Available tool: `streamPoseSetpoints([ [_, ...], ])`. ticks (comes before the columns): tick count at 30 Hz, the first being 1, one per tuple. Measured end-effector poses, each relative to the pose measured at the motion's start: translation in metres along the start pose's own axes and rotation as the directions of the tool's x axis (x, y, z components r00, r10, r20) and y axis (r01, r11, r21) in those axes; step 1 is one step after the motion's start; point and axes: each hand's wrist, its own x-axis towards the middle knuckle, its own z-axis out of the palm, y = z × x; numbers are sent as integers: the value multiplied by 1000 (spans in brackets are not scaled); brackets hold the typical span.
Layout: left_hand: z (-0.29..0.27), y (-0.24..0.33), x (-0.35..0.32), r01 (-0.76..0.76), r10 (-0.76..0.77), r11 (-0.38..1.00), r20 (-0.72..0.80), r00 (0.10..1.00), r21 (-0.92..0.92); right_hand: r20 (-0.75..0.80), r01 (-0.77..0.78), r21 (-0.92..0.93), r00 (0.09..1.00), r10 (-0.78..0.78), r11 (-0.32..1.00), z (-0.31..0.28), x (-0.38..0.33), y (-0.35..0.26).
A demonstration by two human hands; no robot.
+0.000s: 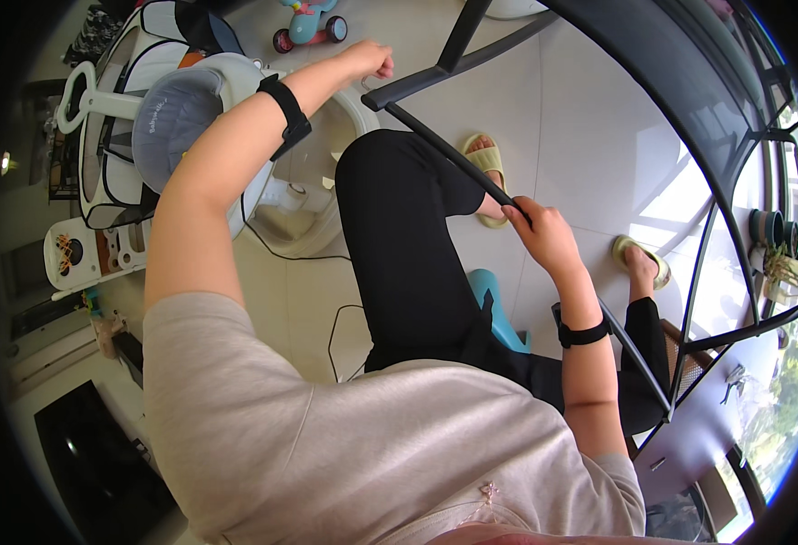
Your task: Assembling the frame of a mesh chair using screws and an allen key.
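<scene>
My right hand (pixel 544 234) is wrapped round a thin black rod (pixel 444 150). That rod runs slantwise from a thicker bar (pixel 417 84) down to the right, past my right forearm. Both belong to a large black frame with a dark curved panel (pixel 662 73); it looks like an upturned chair, though I cannot be sure. My left hand (pixel 371 60) is reached out far ahead, fingers curled closed, just beyond the thicker bar's end and apart from it. A small thin curved bit shows beneath those fingers, too small to name.
A round white baby seat with a grey cushion (pixel 176 123) stands left of my knee, with a black cable (pixel 299 257) on the floor. Farther off is a small blue toy trike (pixel 306 25). Teal plastic (pixel 499 313) shows beneath me. Plant pots (pixel 767 227) stand by the window.
</scene>
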Motion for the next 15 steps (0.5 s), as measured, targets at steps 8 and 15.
streamPoseSetpoints([
  [8, 44, -3, -28, -187, -155, 617, -351, 923, -764, 25, -31, -48, 999, 32, 998, 2, -2, 0],
  [15, 48, -13, -36, -458, 50, 425, -485, 873, -781, 83, -99, 82, 992, 92, 992, -5, 0, -5],
])
